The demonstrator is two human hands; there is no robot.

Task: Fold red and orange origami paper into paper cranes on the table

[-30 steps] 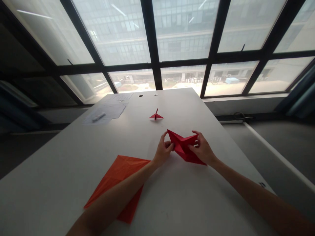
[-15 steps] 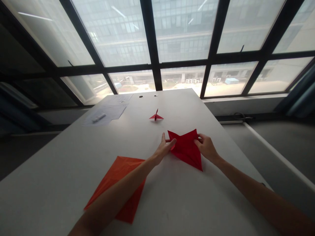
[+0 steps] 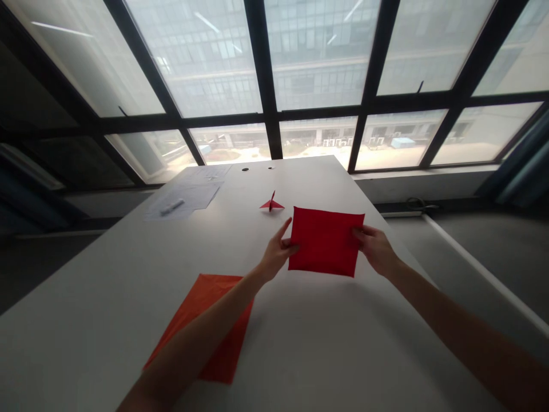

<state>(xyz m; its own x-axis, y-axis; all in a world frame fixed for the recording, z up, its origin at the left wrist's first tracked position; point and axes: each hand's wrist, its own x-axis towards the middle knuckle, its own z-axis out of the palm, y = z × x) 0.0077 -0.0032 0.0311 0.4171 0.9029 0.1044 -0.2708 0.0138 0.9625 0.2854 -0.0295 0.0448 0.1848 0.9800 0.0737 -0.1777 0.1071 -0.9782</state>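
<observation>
A red sheet of paper (image 3: pixel 325 241) is stretched out flat, tilted up above the white table. My left hand (image 3: pixel 275 252) pinches its left edge between thumb and fingers, the index finger pointing upward. At the opposite edge, my right hand (image 3: pixel 377 249) grips the paper near the upper right corner. Beyond the sheet stands a small folded red paper crane (image 3: pixel 271 204). Orange paper (image 3: pixel 206 303) lies on the table beneath my left forearm, which hides part of it.
White printed sheets (image 3: pixel 193 191) lie at the table's far left, with a whitish marker-like stick (image 3: pixel 172 207) on top. Two round holes sit near the far edge of the table (image 3: pixel 300 177). Large dark-framed windows (image 3: pixel 317 51) rise behind it.
The red paper, slanted and bent with its corners sticking up, is now opened out into a flat rectangle and raised. My right hand has moved slightly right, my left hand slightly left.
</observation>
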